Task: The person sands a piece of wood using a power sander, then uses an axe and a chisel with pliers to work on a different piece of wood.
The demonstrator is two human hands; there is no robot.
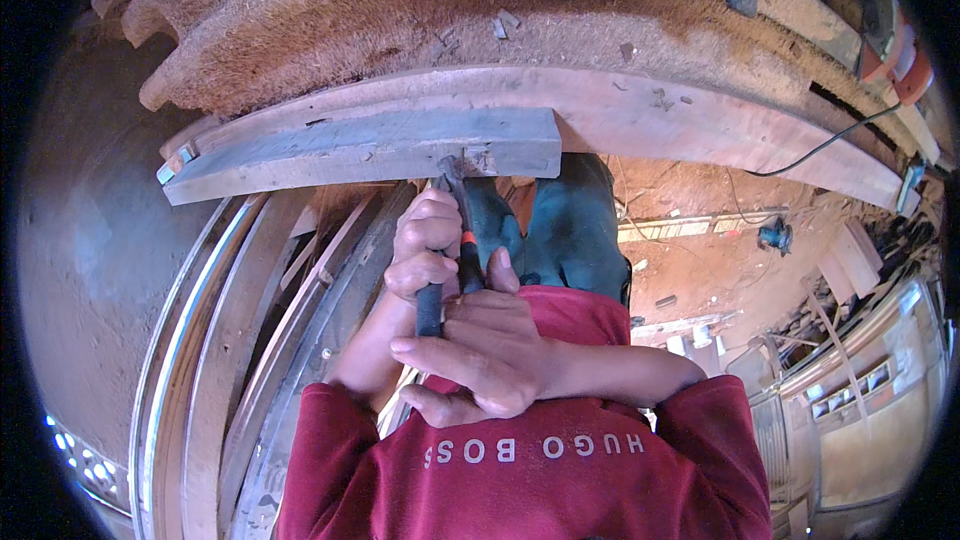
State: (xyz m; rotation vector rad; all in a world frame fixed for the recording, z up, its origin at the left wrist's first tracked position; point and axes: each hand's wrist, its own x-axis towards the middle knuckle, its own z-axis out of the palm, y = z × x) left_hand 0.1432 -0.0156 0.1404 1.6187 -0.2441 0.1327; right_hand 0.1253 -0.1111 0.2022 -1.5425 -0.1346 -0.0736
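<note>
Just in front of my body a squared grey timber beam lies crosswise, with a small rough cut in its face near the right end. My left hand is closed, below the beam's near edge, around a dark-handled chisel-like tool; the fist hides most of it and its tip cannot be made out. My right hand crosses close beside it, thumb raised and some fingers loosely stretched, around the black handle of a hammer with an orange band. The hammer's far end reaches the beam beside the cut.
A wide plank lies behind the beam, in front of sawdust-covered timber. Long boards lean at the left. At the right are a dark cable, a blue object on the ground and stacked wood.
</note>
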